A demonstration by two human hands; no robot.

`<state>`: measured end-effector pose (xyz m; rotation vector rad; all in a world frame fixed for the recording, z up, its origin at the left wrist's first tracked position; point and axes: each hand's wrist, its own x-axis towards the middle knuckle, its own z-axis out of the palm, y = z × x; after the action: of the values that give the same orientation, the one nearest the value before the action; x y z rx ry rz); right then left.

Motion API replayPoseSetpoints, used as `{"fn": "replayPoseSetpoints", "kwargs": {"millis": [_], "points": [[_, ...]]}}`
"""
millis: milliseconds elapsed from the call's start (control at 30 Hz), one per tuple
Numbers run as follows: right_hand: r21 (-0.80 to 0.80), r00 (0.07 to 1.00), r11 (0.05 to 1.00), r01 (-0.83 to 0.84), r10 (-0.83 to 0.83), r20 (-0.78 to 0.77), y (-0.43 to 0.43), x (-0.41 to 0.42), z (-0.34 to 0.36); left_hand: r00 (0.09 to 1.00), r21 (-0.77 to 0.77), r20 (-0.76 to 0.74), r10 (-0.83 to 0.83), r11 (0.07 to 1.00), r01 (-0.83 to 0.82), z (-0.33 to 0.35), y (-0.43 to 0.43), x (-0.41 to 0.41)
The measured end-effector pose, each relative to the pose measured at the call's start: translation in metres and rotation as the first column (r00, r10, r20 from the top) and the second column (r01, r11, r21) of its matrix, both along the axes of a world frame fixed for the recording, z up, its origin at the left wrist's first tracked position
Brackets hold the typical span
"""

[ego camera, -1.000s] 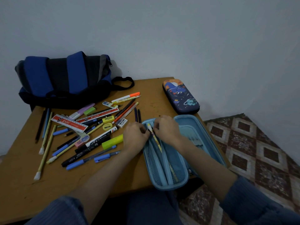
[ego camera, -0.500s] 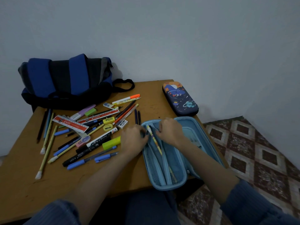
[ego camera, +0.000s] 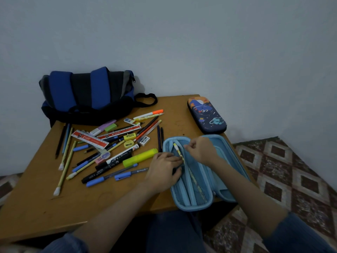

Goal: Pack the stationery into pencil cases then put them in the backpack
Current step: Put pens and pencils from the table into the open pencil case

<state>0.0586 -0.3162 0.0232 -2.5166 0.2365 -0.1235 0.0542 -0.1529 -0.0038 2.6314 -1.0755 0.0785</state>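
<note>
An open light blue pencil case (ego camera: 196, 209) lies at the table's front right corner, overhanging the edge. A yellow patterned pencil (ego camera: 177, 148) stands slanted in its mesh pocket, lower part inside. My left hand (ego camera: 163, 171) rests on the case's left edge, fingertips pinching the pencil's shaft. My right hand (ego camera: 201, 150) pinches the pocket's upper edge just right of the pencil. A closed dark blue space-print pencil case (ego camera: 207, 115) lies at the back right. The blue and black backpack (ego camera: 87, 94) sits at the back left against the wall.
Loose stationery covers the wooden table (ego camera: 36, 201) left of the case: a yellow highlighter (ego camera: 140, 156), red rulers (ego camera: 89, 139), black markers, blue pens, several pencils, erasers and a sharpener. Patterned floor lies to the right, a wall behind.
My left hand has slid down the case toward me along the pencil. The pencil sits a little deeper in the pocket. My right hand stays at the pocket's top.
</note>
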Motion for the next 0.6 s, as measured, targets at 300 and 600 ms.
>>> {"fn": "replayPoseSetpoints", "kwargs": {"millis": [300,600], "points": [[-0.111,0.993,0.989,0.103,-0.109,-0.053,-0.016,-0.011,0.000,0.954,-0.027,-0.169,0.249,0.966,-0.257,0.013,-0.022,-0.010],[-0.074,0.986,0.988,0.135,-0.141,-0.083,-0.014,-0.012,-0.002,0.783,-0.190,-0.516,0.347,0.845,-0.500,0.023,-0.047,-0.020]]}}
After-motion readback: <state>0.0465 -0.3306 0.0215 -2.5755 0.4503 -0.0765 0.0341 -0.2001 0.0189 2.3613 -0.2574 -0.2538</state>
